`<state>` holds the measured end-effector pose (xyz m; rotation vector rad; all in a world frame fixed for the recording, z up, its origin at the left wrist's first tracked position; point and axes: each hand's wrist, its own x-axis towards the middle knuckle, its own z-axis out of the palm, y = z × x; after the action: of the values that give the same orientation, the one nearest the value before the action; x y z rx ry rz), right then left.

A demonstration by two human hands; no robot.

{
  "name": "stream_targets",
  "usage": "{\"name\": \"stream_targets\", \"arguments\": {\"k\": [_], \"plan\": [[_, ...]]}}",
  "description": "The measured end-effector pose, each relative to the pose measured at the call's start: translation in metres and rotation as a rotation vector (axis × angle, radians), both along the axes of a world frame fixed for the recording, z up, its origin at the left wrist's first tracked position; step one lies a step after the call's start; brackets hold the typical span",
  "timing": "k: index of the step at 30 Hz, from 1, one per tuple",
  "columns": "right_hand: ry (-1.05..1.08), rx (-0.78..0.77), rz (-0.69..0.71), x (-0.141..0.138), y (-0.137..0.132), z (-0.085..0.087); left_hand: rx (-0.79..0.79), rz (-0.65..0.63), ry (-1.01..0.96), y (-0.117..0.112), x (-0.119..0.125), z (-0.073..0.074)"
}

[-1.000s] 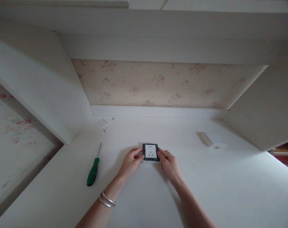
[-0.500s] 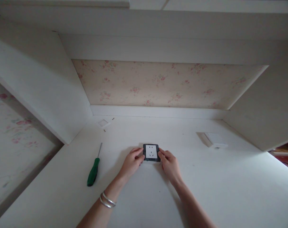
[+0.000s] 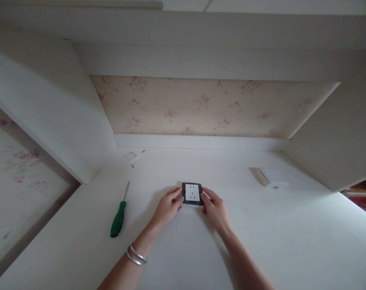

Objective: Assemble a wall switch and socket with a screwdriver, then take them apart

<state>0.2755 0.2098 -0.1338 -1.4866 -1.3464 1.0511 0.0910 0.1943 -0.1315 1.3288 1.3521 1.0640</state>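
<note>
Legible text: none. No lettering, number, brand or sign is showing readably on any surface. The white face of the socket [image 3: 192,193] is bearing dark slots rather than characters; faint marks along the lower edge of its dark frame [image 3: 192,203] are appearing too small to read.

Left grip [image 3: 167,206] opposite right grip [image 3: 215,209]
</note>
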Motion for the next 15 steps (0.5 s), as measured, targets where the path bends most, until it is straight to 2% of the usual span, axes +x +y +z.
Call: {"name": "stream_targets", "arguments": {"k": [15], "plan": [[0.021,0.004,0.025,0.0009,0.001,-0.0044,-0.031,0.011,-0.051,-0.0004,-0.0006,0.0018]]}}
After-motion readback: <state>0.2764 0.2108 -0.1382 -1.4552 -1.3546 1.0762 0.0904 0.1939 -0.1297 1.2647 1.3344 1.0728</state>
